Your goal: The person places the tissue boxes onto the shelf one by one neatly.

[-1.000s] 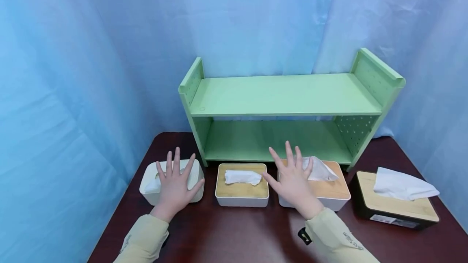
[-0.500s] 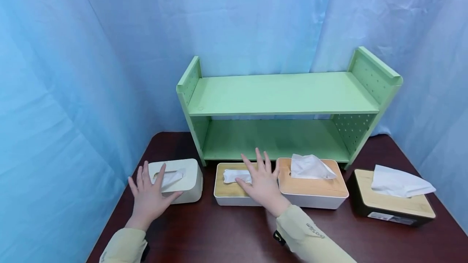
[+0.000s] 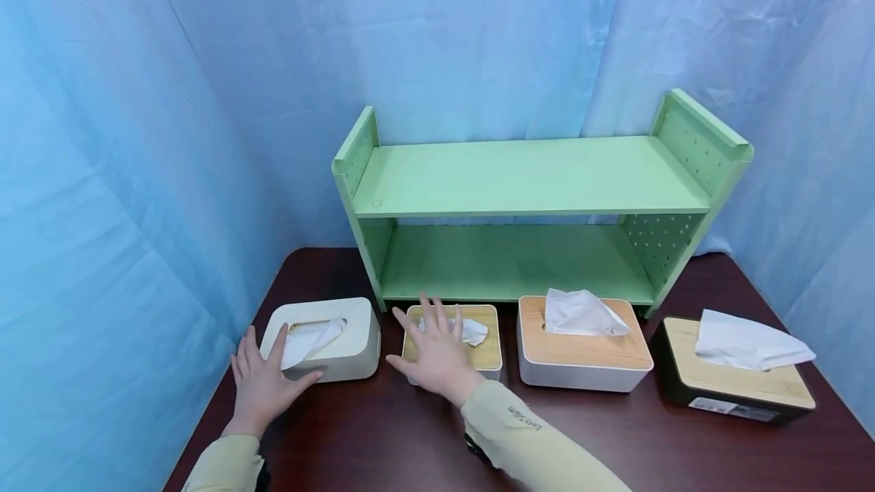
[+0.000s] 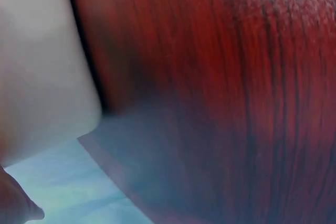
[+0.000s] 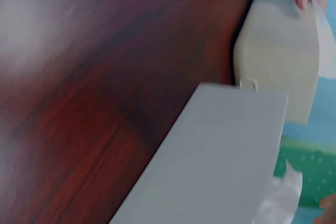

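At the left end of a white tissue box (image 3: 355, 332) is my left hand (image 3: 263, 389), its fingers spread along the end and the thumb in front. The left wrist view shows the box's pale side (image 4: 42, 61) large, with a fingertip (image 4: 18, 203) at the lower left. My right hand (image 3: 437, 355) reaches with spread fingers over a smaller tissue box (image 3: 487, 317) with a wooden lid, partly hiding its white tissue. In the right wrist view this box's grey-white side (image 5: 210, 156) fills the lower middle. The white box (image 5: 278, 51) stands beyond it, left fingers at its far end.
A green two-tier shelf (image 3: 533, 173) stands behind the boxes on the dark red table (image 3: 383, 439). To the right are a white tissue box with a light wooden lid (image 3: 581, 351) and a black one with a wooden lid (image 3: 738, 386). Blue curtains (image 3: 478, 36) surround the table.
My left hand has moved from above the white tissue box leftward to its end. My right hand has moved left from the light-wood-lidded box to over the smaller one. The boxes stay put.
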Available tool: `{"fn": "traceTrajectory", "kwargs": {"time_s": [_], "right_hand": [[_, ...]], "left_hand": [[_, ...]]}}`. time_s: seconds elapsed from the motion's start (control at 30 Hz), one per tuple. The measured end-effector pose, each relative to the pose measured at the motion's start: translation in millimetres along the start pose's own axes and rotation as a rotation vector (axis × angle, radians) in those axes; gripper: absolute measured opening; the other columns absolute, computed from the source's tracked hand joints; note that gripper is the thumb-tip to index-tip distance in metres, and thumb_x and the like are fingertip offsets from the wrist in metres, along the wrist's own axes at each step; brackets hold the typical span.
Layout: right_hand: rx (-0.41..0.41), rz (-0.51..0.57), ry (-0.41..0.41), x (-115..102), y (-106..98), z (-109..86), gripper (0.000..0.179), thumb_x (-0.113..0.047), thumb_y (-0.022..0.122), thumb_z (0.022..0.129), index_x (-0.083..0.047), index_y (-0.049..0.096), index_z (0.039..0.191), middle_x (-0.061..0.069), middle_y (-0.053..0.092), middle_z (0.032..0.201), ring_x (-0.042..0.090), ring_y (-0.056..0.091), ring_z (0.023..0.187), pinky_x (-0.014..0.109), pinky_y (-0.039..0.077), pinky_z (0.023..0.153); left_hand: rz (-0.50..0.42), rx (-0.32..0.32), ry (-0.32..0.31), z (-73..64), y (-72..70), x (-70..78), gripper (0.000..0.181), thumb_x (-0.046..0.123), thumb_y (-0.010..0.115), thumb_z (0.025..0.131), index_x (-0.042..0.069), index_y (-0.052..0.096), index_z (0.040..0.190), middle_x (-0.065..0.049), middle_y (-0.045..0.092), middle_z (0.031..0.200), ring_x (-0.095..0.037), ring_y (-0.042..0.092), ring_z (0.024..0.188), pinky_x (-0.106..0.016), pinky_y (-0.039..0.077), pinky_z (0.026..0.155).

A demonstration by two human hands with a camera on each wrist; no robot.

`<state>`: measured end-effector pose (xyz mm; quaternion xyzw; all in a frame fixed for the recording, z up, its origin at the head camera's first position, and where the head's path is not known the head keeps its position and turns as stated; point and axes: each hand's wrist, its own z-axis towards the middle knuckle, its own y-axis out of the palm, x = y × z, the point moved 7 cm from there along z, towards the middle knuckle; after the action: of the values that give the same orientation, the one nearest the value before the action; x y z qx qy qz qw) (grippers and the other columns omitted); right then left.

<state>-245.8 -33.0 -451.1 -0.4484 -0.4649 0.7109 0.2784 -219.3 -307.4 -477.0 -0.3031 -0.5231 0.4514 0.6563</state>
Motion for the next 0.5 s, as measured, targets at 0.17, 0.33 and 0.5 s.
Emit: {"fn": "traceTrajectory", "kwargs": {"time_s": [0.17,0.33,0.5], "right_hand": [[-0.054,0.034,-0.024,-21.3,14.5,9.3,0.072,-0.056,0.056,0.088,-0.03,0.028,0.15,0.021,0.012,0.157,0.039,0.011,0.144,0.058,0.011,0.113],[-0.074,0.022,-0.046,-36.9,25.0,19.5,0.075,-0.054,0.059,0.087,-0.03,0.027,0.15,0.022,0.015,0.156,0.038,0.019,0.143,0.054,0.025,0.111],[-0.134,0.122,-0.014,-44.1,37.8,26.6,0.077,-0.046,0.066,0.085,-0.025,0.029,0.15,0.026,0.018,0.153,0.04,0.027,0.139,0.051,0.036,0.105]], "left_hand": [[-0.037,-0.033,-0.052,-1.0,2.9,-5.6,0.101,0.048,0.08,0.067,0.007,0.032,0.146,-0.036,-0.002,0.149,-0.055,0.003,0.134,-0.073,0.012,0.099],[-0.047,-0.046,-0.072,0.9,7.1,-7.0,0.101,0.046,0.08,0.069,0.005,0.031,0.147,-0.036,-0.003,0.149,-0.054,0.003,0.134,-0.073,0.019,0.098],[-0.064,-0.049,-0.097,0.6,13.5,-8.6,0.101,0.045,0.08,0.07,0.004,0.03,0.147,-0.036,-0.003,0.15,-0.053,0.0,0.135,-0.074,0.021,0.097]]}}
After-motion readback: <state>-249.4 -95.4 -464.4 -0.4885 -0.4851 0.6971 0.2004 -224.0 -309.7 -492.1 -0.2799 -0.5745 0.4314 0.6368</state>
